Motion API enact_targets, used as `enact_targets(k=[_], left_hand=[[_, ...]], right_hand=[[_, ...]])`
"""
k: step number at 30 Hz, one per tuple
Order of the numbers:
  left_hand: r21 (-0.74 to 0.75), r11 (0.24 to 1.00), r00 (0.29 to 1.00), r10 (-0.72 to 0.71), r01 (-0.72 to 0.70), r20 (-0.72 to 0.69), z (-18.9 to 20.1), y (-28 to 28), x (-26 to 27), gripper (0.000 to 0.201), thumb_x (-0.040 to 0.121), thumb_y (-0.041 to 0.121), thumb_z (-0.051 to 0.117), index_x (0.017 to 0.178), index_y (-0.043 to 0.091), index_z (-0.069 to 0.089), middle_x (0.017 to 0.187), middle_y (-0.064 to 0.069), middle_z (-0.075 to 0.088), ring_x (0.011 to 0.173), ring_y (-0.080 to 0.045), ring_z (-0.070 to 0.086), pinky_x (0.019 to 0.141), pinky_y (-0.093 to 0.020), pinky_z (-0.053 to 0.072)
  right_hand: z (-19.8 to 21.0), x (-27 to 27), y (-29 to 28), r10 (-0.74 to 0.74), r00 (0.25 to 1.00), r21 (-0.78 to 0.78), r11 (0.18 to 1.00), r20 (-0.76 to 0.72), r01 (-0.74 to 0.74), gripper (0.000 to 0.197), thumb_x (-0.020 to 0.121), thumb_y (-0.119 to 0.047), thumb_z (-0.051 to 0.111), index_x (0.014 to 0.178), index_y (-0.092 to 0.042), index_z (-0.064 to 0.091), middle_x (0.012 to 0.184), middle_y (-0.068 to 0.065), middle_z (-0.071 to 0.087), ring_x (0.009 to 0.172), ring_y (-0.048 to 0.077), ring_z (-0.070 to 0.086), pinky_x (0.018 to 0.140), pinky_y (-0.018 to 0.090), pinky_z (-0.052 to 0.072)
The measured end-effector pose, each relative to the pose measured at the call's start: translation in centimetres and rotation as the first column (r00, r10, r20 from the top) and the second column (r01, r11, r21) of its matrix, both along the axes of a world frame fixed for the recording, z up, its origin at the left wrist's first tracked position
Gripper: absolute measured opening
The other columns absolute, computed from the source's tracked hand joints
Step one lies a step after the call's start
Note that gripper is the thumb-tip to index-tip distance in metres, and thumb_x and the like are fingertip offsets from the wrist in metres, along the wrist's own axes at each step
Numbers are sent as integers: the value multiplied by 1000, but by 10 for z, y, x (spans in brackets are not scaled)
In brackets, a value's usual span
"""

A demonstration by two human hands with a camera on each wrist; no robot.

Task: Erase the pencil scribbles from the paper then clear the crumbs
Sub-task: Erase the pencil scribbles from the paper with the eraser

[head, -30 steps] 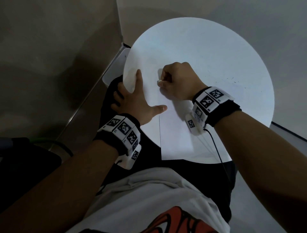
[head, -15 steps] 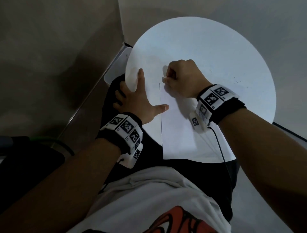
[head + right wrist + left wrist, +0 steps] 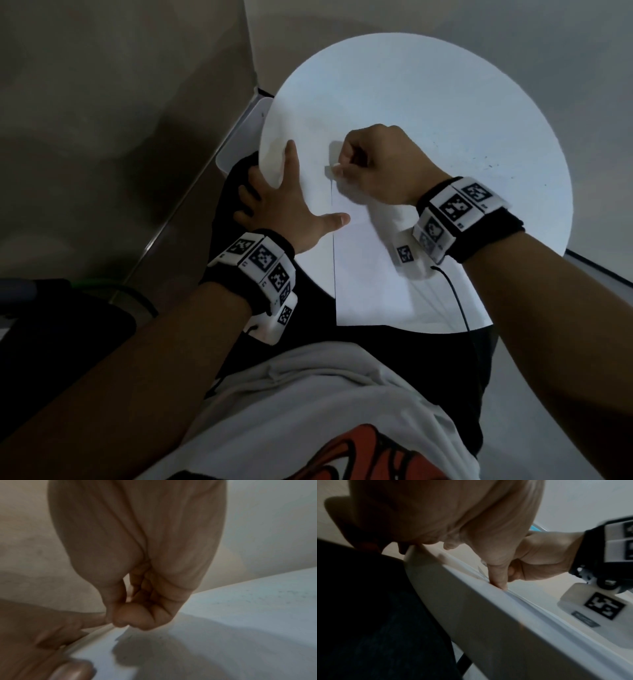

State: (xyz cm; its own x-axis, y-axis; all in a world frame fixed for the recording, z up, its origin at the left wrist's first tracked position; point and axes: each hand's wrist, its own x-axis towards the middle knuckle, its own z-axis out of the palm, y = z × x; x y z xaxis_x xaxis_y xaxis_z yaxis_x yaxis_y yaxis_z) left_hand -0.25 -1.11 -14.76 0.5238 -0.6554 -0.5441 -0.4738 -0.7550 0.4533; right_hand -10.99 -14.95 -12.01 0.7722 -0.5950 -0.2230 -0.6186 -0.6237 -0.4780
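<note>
The erasing looks unfinished: the right hand (image 3: 380,164), just above the centre of the head view, is curled tight, pinching a small white eraser (image 3: 329,170) against the upper left corner of the paper (image 3: 370,274), while dark crumbs (image 3: 493,166) lie scattered at the table's (image 3: 445,85) right side, not yet cleared. The left hand (image 3: 287,209) lies flat with fingers spread, its thumb pressing the paper's left edge. The paper, in the frame's middle, looks plain white; any remaining scribbles are too faint to tell.
</note>
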Motion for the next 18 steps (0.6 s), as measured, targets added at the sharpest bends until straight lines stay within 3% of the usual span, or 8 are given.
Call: enact_targets(k=[3,6,8,11,13,16,18], left_hand=[[-1,1000,1000,1,-1,3,0,0,0,132,64,74,78,150,53,-21,162,-14,-12,149,-44,4,118,-63,11],[9,1000,1000,-2,2,12,1,0,-1,132,65,74,78,150,52,-21,162,-14,-12,149,-44,4,118,-63,12],[13,1000,1000,-6,6,14,2,0,-1,132,65,74,78,150,52,-21,162,-15,-12,149,-44,4,117,-64,11],[8,1000,1000,-4,4,1,1,0,0,132,66,74,78,150,52,-21,163,-14,-14,150,-44,2,118,-64,11],[8,1000,1000,-1,1,0,-1,0,-1,132,65,74,78,150,53,-21,163,-13,-14,150,-43,2,118,-64,11],[10,1000,1000,-5,5,14,0,-1,-1,133,64,75,78,150,53,-21,162,-13,-13,149,-43,4,118,-64,12],[16,1000,1000,-9,9,12,1,0,-1,133,64,75,78,150,52,-21,162,-13,-13,149,-43,4,118,-64,12]], right_hand=[[-3,-7,7,60,996,-26,998,-72,-62,17,89,-24,65,79,-12,61,65,-9,59,66,16,57,57,19,37],[-8,-7,-12,-98,994,-145,985,-42,91,18,90,-24,62,84,-7,64,74,0,63,76,22,59,64,25,35],[-2,-9,-19,-132,991,-121,984,-19,129,21,91,-27,64,86,-6,65,79,3,66,78,22,59,67,27,38],[3,-11,-8,6,999,-21,1000,-32,-7,20,92,-29,66,85,-10,65,71,-3,63,70,18,57,65,27,41],[-1,-9,0,84,993,-40,995,-79,-88,20,92,-27,65,82,-10,63,69,-3,62,70,20,58,64,27,39],[-5,-6,-13,-3,996,-139,990,-89,-9,22,92,-27,64,86,-5,66,80,3,65,78,24,59,70,27,38],[-3,-8,-16,-51,997,-124,991,-61,43,22,92,-28,65,86,-7,66,79,0,63,78,21,59,68,26,38]])
